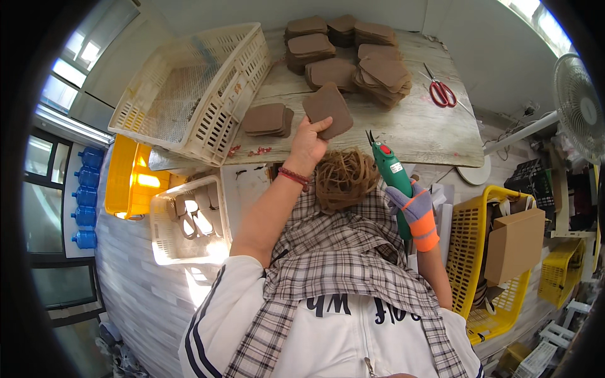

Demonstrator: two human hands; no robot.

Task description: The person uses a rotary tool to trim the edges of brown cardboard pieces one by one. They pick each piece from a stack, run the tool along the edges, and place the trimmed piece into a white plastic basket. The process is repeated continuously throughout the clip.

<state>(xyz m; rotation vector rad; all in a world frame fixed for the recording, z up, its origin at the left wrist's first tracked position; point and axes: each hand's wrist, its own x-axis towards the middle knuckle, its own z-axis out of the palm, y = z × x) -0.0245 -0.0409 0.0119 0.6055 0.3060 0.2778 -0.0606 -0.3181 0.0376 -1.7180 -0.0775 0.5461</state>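
My left hand (309, 148) is closed on a brown rounded-corner piece (329, 112), thumb on top, held over the table's front part. In a purple and orange glove, my right hand (413, 208) grips green electric scissors (389, 169), their dark blades pointing up and away from me. A heap of thin brown offcut strips (345, 179) lies in my lap on the plaid apron, between the two hands. Left of the held piece sits a short stack of similar brown pieces (268, 120). Several taller stacks (331, 72) stand farther back on the table.
Red-handled scissors (442, 94) lie on the table (435, 132) at right. A white crate (214, 107) stands at its left end. Below are a yellow bin (129, 179) and a white basket (189, 246). At right are a yellow basket (463, 264), a cardboard box (517, 242) and a fan (576, 107).
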